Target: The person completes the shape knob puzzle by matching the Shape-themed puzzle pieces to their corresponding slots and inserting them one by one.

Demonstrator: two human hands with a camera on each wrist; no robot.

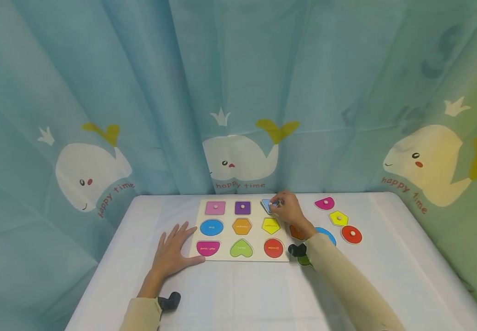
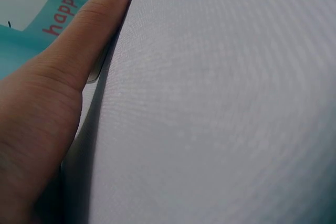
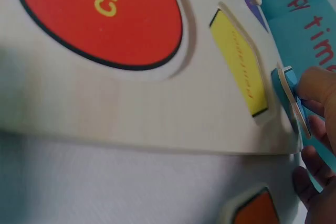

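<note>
A wooden shape-puzzle board (image 1: 227, 219) lies on the table, with a pink piece (image 1: 209, 208) and a purple square (image 1: 243, 212) seated in its far row. My right hand (image 1: 289, 209) pinches a blue, triangle-like puzzle piece (image 1: 265, 207) by its knob, at the board's far right corner. In the right wrist view this piece (image 3: 287, 88) is tilted over its blue recess. With fingers spread, my left hand (image 1: 172, 253) rests against the board's left side, its thumb near the front corner. The left wrist view shows the thumb (image 2: 86, 30) at the board's edge.
Right of the board lie loose knobbed pieces: a magenta half-round (image 1: 322, 203), a yellow pentagon (image 1: 335, 218) and a red circle (image 1: 351, 235). Blue (image 1: 328, 233), orange (image 1: 295, 232) and green (image 1: 303, 260) pieces are partly hidden by my right arm. A whale-print curtain (image 1: 238, 92) hangs behind the table.
</note>
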